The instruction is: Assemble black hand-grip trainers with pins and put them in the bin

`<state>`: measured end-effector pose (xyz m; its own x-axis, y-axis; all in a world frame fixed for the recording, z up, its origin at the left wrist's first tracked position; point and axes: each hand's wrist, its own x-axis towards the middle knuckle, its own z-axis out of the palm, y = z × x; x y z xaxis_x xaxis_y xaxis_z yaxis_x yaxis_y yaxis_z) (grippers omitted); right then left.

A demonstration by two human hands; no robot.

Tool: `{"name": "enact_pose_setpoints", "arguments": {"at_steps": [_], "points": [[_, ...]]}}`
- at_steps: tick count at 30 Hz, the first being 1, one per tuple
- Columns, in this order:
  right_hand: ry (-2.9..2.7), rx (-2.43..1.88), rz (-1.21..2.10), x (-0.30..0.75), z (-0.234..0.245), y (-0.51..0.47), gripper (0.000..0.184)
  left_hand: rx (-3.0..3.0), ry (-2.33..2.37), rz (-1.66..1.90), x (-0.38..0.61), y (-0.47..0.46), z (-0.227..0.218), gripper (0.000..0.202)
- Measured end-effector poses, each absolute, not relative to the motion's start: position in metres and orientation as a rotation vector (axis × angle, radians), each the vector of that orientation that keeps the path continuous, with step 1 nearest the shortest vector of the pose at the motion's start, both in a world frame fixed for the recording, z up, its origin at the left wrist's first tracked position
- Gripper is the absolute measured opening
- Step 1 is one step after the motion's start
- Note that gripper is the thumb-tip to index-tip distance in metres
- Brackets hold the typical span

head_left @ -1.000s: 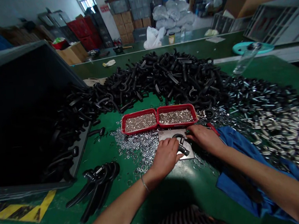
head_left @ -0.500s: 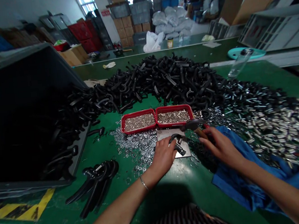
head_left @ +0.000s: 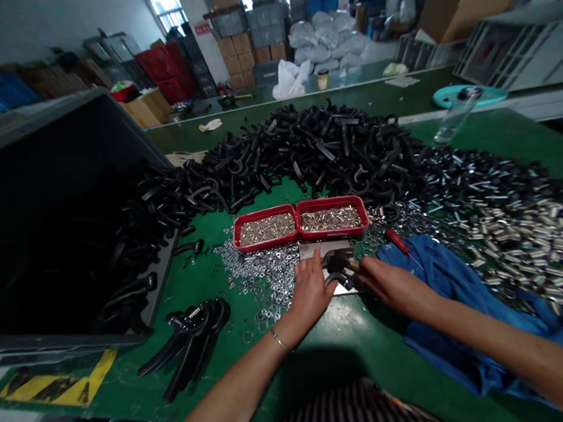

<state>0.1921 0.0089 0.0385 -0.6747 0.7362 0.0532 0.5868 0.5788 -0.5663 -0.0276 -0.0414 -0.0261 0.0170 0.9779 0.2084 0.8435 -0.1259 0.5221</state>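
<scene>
My left hand (head_left: 312, 288) is closed on a black curved clamp part (head_left: 343, 280), holding it down on a small metal plate (head_left: 309, 249). In my right hand (head_left: 391, 283) is a hammer (head_left: 337, 258), gripped by its wooden handle. The dark hammer head lies over the clamp part and hides some of it; whether they touch I cannot tell. Loose small metal rings (head_left: 272, 274) are spread left of the plate. Just behind it stand two red trays, the left (head_left: 265, 244) and the right (head_left: 335, 234), holding small metal pins.
Black plastic parts (head_left: 325, 145) are heaped across the back, spilling from a large grey bin (head_left: 105, 115). Several assembled clamps (head_left: 198, 333) lie at left. A red-handled screwdriver (head_left: 396, 240) rests by a blue cloth (head_left: 432, 303). Metal cylinders (head_left: 525, 235) and a clear bottle (head_left: 458, 115) are at right.
My right hand has moved left and brought the hammer over the clamp part. The screwdriver beside the cloth has come into full view. My left hand stays on the part.
</scene>
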Motion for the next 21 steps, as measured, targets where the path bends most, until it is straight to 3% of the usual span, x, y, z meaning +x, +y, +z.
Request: {"name": "enact_pose_setpoints", "arguments": {"at_steps": [6, 8, 10, 13, 17, 21], "points": [[-2.152, -1.489, 1.231, 0.242, 0.009, 0.013, 0.033, 1.908, 1.766, 0.775, -0.035, -0.029, -0.006, 0.077], [-2.207, -1.498, 1.077, 0.259, 0.008, 0.019, 0.036, 1.689, 1.637, 0.829, -0.041, -0.021, 0.003, 0.071], [-2.310, -1.456, 0.720, 0.272, 0.009, 0.033, 0.036, 1.488, 1.530, 0.866, -0.048, -0.014, 0.007, 0.063], [-2.380, -1.519, 0.360, 0.277, 0.007, 0.065, 0.037, 1.564, 1.668, 0.886, -0.060, -0.011, 0.004, 0.053], [-2.453, -1.780, 0.291, 0.260, -0.004, 0.101, 0.042, 1.906, 1.859, 0.792, -0.068, -0.025, -0.006, 0.031], [-2.506, -1.884, 0.331, 0.252, -0.006, 0.117, 0.042, 1.983, 1.830, 0.736, -0.065, -0.035, -0.011, 0.037]]}}
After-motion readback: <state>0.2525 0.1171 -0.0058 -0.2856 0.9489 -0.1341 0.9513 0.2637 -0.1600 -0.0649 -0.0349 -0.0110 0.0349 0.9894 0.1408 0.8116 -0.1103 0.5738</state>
